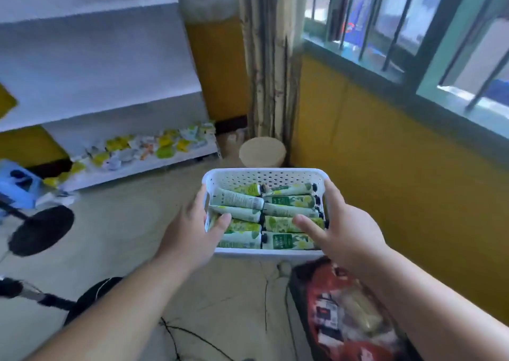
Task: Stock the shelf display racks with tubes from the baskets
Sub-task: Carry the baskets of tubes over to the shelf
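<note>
Lower right of frame, nearest: red-and-black printed bag [344, 314] on the floor, just under the right forearm. Lower left: black stand bases and cables, blurred.

Centre of frame: white perforated basket [264, 174] held up off the floor between both hands. Left hand [190, 234] on the left wall, thumb hooked over the rim and lying on the tubes, fingers apparently round the outside; clamped on the wall. Right hand [344, 231] on the right wall, thumb over the rim onto a tube, index finger up along the far right corner; likewise gripping the wall, not any tube. Neither hand free.

Inside: green-and-white tubes [289, 202], two columns, lying flat, long axes running left to right across the basket, dark caps toward the middle seam and right wall. Basket nearly full, so stocking from this basket judged barely begun.

Beyond the basket, touching nothing: round pale stool top [261, 151] by the cracked corner post.

Left and upper left, well apart: white shelf unit [110, 66], upper tiers bare, bottom tier [154, 162] strewn with yellow and white packets. Tube display racks not identifiable.

Key relation: shelving lies left and farther than the basket, nearer the left hand. Likely next: swing basket leftward, set down, free one hand before picking tubes crosswise.
</note>
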Motion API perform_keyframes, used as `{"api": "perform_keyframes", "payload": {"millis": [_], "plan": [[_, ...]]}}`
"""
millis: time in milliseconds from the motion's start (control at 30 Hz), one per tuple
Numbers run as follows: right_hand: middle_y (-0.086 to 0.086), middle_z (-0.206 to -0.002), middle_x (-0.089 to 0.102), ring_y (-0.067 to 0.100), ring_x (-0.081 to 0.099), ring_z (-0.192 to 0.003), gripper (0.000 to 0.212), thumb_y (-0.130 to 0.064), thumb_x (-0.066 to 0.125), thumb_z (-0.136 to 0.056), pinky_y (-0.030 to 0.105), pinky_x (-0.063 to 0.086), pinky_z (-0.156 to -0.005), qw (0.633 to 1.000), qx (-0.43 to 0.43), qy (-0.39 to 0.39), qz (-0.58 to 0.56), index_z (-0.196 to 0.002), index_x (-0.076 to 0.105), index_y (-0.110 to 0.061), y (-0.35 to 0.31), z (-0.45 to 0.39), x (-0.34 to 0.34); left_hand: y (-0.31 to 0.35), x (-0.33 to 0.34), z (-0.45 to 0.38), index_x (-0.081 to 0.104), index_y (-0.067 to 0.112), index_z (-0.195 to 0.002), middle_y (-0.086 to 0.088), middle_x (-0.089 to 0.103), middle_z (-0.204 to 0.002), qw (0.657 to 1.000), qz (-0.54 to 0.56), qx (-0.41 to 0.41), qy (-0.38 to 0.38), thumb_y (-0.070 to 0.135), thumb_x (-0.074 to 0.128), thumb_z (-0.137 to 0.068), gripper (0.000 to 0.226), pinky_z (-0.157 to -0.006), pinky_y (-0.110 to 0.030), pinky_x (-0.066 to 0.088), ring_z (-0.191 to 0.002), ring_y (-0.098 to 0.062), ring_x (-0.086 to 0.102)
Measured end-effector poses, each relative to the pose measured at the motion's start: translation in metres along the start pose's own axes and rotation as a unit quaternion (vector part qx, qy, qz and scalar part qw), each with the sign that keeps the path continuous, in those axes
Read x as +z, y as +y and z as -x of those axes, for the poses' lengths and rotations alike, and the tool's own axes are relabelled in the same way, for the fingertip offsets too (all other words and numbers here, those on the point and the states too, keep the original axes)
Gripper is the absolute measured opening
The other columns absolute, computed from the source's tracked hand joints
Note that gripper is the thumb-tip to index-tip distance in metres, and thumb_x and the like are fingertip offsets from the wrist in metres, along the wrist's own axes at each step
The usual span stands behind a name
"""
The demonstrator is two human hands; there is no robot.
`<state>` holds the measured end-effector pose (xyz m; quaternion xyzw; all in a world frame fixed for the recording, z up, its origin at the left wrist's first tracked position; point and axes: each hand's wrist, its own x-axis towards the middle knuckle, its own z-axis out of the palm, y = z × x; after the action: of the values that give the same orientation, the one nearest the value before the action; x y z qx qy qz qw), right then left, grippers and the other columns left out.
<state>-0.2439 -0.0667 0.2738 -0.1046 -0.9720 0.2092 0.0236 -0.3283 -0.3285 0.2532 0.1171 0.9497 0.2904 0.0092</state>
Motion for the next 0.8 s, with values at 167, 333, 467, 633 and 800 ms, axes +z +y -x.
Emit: {"api": "perform_keyframes", "payload": {"millis": [167,333,467,633,800], "plan": [[-0.011,-0.084,0.065,0.008,0.06,-0.067,0.11,-0.094,0.025,-0.065,0.035,0.055,-0.054,0.998,-0.061,-0.008,-0.012,-0.151,0.001,-0.03,-0.079,-0.107,0.024,-0.058,-0.07,-0.066,0.008,0.034,-0.152,0.003,0.035,-0.149,0.998,-0.001,-0.048,0.048,0.056,0.048,-0.089,0.078,-0.094,-0.033,0.042,-0.125,-0.014,0.047],[-0.007,-0.077,0.063,0.012,0.061,-0.067,0.109,-0.094,0.025,-0.067,0.038,0.056,-0.058,0.992,-0.121,-0.035,0.011,-0.151,0.0,-0.03,-0.139,-0.21,0.043,-0.108,-0.097,-0.126,0.005,0.035,-0.152,0.006,0.029,-0.153,0.991,0.024,-0.099,0.088,0.057,0.049,-0.089,0.08,-0.091,-0.028,0.04,-0.129,-0.011,0.044],[-0.007,-0.08,0.063,0.016,0.062,-0.072,0.11,-0.093,0.024,-0.067,0.036,0.054,-0.061,0.983,-0.167,-0.067,0.04,-0.152,-0.002,-0.028,-0.181,-0.307,0.068,-0.149,-0.106,-0.186,0.006,0.034,-0.152,0.007,0.024,-0.156,0.981,0.043,-0.146,0.12,0.058,0.052,-0.087,0.083,-0.097,-0.027,0.035,-0.136,-0.012,0.036],[0.006,-0.101,0.069,0.025,0.066,-0.089,0.11,-0.091,0.024,-0.071,0.041,0.055,-0.071,0.962,-0.255,-0.088,0.051,-0.154,0.0,-0.023,-0.25,-0.428,0.085,-0.189,-0.142,-0.265,0.007,0.03,-0.153,0.004,0.026,-0.156,0.962,0.04,-0.204,0.179,0.062,0.052,-0.085,0.089,-0.103,-0.031,0.034,-0.138,-0.014,0.033],[0.008,-0.101,0.069,0.023,0.065,-0.079,0.107,-0.089,0.024,-0.072,0.039,0.056,-0.066,0.929,-0.342,-0.13,0.055,-0.154,-0.001,-0.024,-0.35,-0.516,0.109,-0.244,-0.186,-0.311,0.008,0.033,-0.153,0.004,0.029,-0.154,0.93,0.05,-0.278,0.237,0.062,0.054,-0.084,0.088,-0.097,-0.033,0.042,-0.13,-0.012,0.044]]}}
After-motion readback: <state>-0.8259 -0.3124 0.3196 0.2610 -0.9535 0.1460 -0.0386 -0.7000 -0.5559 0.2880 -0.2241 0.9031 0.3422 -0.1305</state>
